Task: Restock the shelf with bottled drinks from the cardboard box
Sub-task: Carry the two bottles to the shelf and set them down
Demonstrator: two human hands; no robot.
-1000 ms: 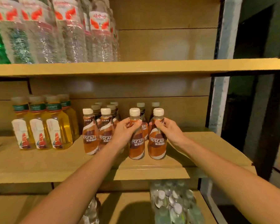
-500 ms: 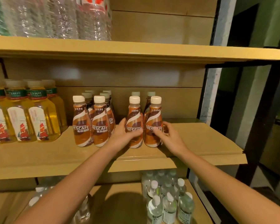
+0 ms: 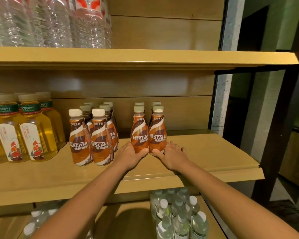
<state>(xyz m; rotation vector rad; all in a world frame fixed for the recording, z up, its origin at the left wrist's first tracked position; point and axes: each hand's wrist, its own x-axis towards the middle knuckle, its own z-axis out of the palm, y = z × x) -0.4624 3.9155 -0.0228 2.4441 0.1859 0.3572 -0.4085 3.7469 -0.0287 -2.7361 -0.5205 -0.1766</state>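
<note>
Your coffee bottles [image 3: 139, 135] at 12 o'clock are glossy printed plastic under matt caps [image 3: 138, 108]; the shelf [image 3: 214, 152] beneath looks like smooth matt wood. Water bottles [image 3: 59, 23] at 11 o'clock are clear ribbed plastic; the pillar [image 3: 223, 100] at 2 o'clock is rough, speckled stone

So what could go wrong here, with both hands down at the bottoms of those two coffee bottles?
1. The left hand and right hand hold the left coffee bottle and right coffee bottle low, at their bases. A hasty push could tip these tall bottles.
2. The rear bottles stand close behind, so pushing further back might knock them over.
</note>
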